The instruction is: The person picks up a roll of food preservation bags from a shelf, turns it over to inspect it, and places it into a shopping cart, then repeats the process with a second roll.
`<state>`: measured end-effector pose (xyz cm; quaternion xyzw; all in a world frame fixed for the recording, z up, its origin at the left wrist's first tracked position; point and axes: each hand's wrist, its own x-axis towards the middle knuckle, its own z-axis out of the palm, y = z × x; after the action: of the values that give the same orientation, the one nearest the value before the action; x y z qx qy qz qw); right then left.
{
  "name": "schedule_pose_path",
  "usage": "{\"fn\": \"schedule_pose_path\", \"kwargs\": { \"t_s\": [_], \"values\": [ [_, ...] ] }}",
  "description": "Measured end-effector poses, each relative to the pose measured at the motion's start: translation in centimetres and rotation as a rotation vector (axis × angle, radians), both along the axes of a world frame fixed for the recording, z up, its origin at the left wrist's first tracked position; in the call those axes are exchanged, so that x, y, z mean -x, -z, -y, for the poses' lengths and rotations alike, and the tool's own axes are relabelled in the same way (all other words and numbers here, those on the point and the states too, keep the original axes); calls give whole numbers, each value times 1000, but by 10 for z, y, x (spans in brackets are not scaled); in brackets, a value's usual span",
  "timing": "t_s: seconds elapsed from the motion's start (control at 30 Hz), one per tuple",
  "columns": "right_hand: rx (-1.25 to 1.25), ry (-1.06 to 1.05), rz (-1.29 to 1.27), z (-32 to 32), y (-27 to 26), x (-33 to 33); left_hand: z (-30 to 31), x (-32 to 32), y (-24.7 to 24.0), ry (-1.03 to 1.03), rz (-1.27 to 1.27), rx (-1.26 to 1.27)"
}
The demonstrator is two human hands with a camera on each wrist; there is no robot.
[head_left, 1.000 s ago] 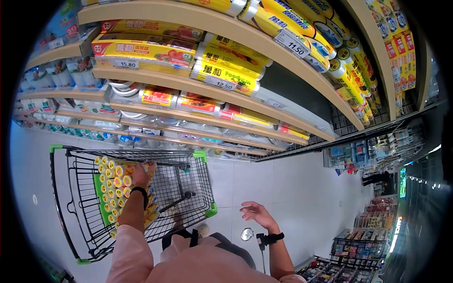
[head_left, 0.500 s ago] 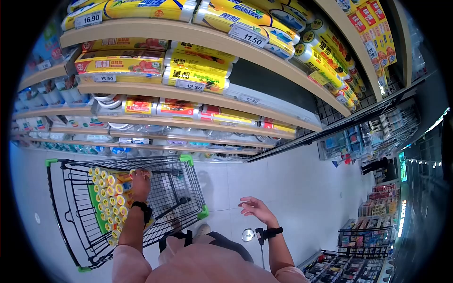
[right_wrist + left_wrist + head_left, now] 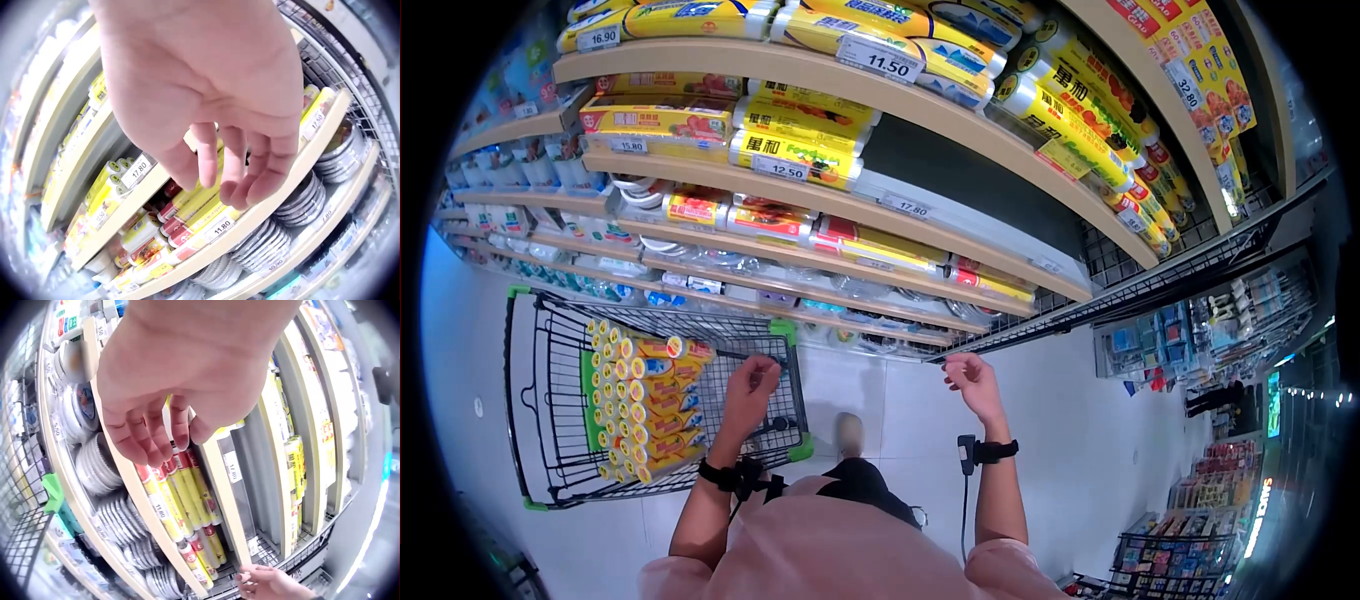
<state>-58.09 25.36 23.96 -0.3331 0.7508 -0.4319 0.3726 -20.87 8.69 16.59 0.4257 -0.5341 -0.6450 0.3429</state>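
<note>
In the head view my left hand [image 3: 751, 390] hangs over the right part of the cart [image 3: 792, 395], fingers loosely curled and holding nothing. A stack of yellow rolls [image 3: 638, 400] lies in the cart to its left. My right hand [image 3: 976, 388] hovers right of the cart, over the floor, with relaxed, empty fingers. Both wrist views show bare palms: the left hand [image 3: 181, 381] and the right hand [image 3: 212, 87] appear in front of shelved red-and-yellow rolls [image 3: 187, 494], touching none that I can see.
Shelves [image 3: 830, 205] with boxes and rolls run across the top, one stretch of a shelf being dark and bare. Another display [image 3: 1160, 330] stands at the right, near a distant person [image 3: 1215, 398]. A foot [image 3: 849, 434] shows on the floor beside the cart.
My left hand has come away from the rolls in the cart and moved right. My right hand has risen toward the shelves. The view has shifted a little.
</note>
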Motion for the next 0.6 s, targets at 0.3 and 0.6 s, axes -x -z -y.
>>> {"fn": "schedule_pose_path", "kwargs": {
  "t_s": [0.3, 0.6],
  "values": [
    [288, -126, -423, 36, -11, 116, -68, 95, -26, -158, -50, -73],
    [416, -85, -126, 37, 5, 185, -118, 149, -63, -174, -101, -60]
  ]
}}
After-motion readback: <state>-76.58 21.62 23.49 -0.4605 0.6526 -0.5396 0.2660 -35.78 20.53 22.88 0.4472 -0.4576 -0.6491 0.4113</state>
